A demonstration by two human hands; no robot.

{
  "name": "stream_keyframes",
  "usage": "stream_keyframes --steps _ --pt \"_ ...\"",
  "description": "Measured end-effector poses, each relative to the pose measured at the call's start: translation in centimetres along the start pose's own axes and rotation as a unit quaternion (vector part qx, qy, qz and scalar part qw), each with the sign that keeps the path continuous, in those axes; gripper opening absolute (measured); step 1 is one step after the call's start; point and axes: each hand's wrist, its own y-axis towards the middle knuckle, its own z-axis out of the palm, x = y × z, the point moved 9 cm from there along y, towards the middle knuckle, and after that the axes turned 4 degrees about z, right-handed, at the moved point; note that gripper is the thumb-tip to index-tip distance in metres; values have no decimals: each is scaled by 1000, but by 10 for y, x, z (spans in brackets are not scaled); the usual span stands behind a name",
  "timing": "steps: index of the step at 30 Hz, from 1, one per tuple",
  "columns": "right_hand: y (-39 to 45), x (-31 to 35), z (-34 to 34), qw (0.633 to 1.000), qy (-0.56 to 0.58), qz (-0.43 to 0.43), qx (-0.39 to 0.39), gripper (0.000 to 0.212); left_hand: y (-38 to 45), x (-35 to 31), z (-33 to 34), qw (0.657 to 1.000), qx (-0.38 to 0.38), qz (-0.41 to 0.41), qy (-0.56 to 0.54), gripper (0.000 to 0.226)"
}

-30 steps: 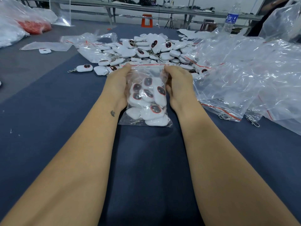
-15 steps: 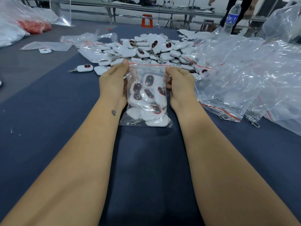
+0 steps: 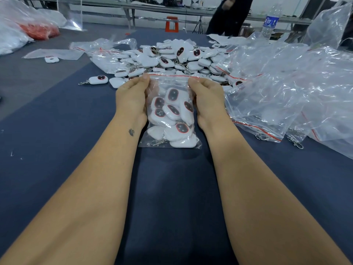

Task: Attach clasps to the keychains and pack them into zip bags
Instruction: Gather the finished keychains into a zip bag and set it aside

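Fingers [image 3: 145,78] of left hand [image 3: 131,100] pinch the top left corner of the zip bag [image 3: 172,111], thumb on the near face, other fingers behind the plastic & mostly hidden. Right hand [image 3: 208,100] pinches the top right corner the same way, thumb tip at the red seal strip [image 3: 169,75]. Both hands grasping the bag, palms flanking its sides. Can't tell if the seal is fully pressed closed along its length.

Bag lies on the dark blue table cloth [image 3: 172,188], centre of view, btwn the two forearms, top edge lifted slightly toward the pile. Inside: several white keychains [image 3: 172,95] w/ dark oval faces rimmed red, stacked overlapping; a metal clasp [image 3: 157,143] shows at the bag's bottom left corner.

Just beyond the bag, touching or nearly touching its top edge: big loose pile of keychains [image 3: 177,56]. One single keychain w/ clasp [image 3: 95,80] lies apart, left of pile. Right side: heap of empty clear bags [image 3: 286,83] w/ red strips, loose clasps [image 3: 295,141] at its near edge. Far right back: water bottle [image 3: 270,21], upright. Far left: clear sacks, one w/ red contents [image 3: 40,30]. Second person in dark clothing [image 3: 229,16] stands at back, only partly in frame.
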Motion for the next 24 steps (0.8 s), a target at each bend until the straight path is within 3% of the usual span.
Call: stream_keyframes --steps 5,8,14,24 --pt "2 -3 3 998 47 18 23 25 -1 -1 3 1000 18 -1 -22 16" --pt "0 -4 9 998 37 21 51 19 -3 -2 5 999 29 -5 -25 17" --pt "0 -4 7 999 29 14 33 10 -11 -3 14 996 77 0 35 23" --pt "-4 -7 13 994 73 44 75 7 -12 -4 15 998 68 0 18 24"
